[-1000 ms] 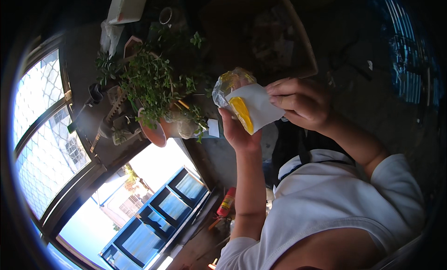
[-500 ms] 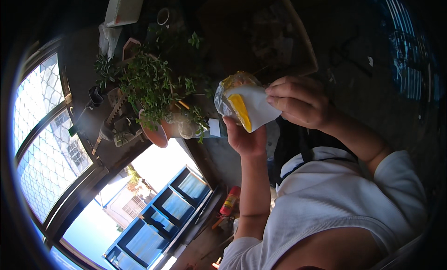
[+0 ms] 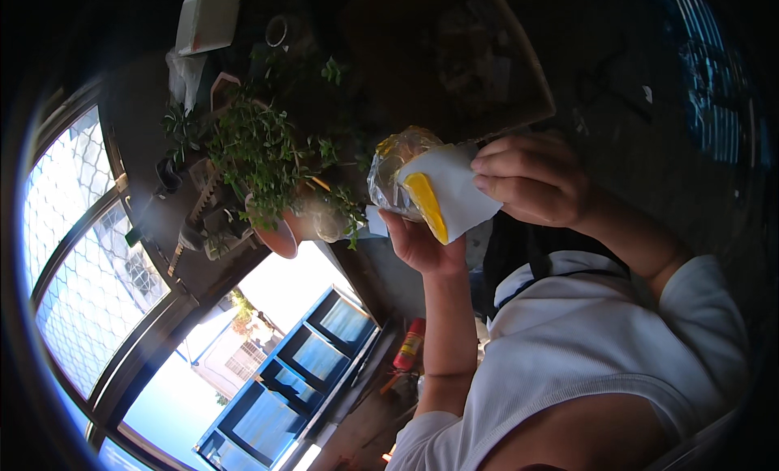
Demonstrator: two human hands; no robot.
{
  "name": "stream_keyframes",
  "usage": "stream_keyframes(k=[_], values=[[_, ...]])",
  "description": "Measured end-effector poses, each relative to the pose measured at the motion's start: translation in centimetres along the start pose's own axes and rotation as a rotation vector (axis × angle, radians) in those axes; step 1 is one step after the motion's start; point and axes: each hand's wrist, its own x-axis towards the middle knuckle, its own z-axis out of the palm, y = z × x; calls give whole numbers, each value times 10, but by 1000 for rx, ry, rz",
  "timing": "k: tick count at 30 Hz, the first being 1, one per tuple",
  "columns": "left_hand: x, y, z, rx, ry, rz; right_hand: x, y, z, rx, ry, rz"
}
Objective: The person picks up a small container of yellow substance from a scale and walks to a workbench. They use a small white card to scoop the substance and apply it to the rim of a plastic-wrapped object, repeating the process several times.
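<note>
Head view shows the right hand [image 3: 534, 180] pinching a flat white sheet [image 3: 464, 189] bearing a yellow strip [image 3: 425, 205], overlapping the crinkled clear plastic wrapper [image 3: 389, 181] cupped by the left hand [image 3: 428, 249], neither yet set down.

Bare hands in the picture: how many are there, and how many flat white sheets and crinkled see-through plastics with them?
Bare hands: 2 (left hand, right hand)
Flat white sheet: 1
Crinkled see-through plastic: 1
Total: 4

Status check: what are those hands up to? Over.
Right fingers pinching white sheet, yellow strip along its left edge. Left hand holding clear plastic wrapper. Leafy plant at left, apart from both hands.
</note>
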Motion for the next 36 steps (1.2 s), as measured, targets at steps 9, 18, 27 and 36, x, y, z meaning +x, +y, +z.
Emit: stream_keyframes(k=[9,18,27,36], values=[[5,-6,3,-232,40,-52,-2,3,1,10,-29,99],[8,-9,-4,-269,39,-63,-6,7,1,39,-61,90],[7,-12,-5,-361,94,-66,-2,9,-3,-17,7,32],[5,-10,-15,-341,-38,-82,0,5,-13,-77,-41,-54]])
